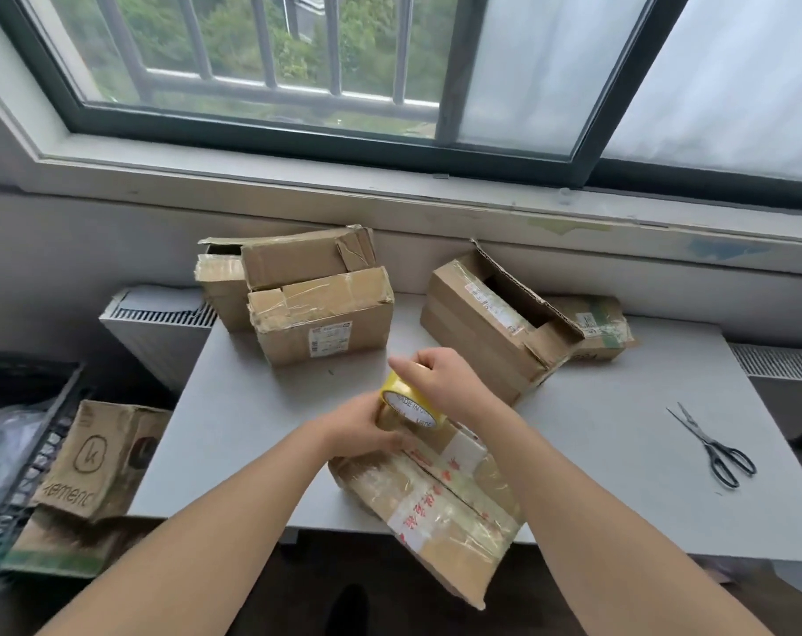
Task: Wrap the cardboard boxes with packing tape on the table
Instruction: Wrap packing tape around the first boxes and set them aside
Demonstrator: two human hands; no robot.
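We see both hands meeting on the roll of packing tape (408,408), just above the far end of the near box (440,502). The left hand (367,429) grips the roll from its left and lower side, fingers curled round it, and rests against the box top. The right hand (440,378) sits over the top of the roll with fingers bent down round it, while its index finger sticks out straight to the left. The roll is yellowish with a white printed core, and it is tilted so that the core faces us.

The near box lies slanted at the front edge of the table (619,429), with its near corner hanging out past that edge. Its top carries glossy clear tape and a white strip with red characters.

At the back left we count 2 boxes touching: the labelled box (325,328) in front and the torn box (293,261) behind it. At the back right stands the open box (486,328), flap raised, with the small box (603,330) just beside it. The scissors (715,447) lie on the right of the table, well apart from the hands. Off the table on the left sits 1 printed box (96,456).
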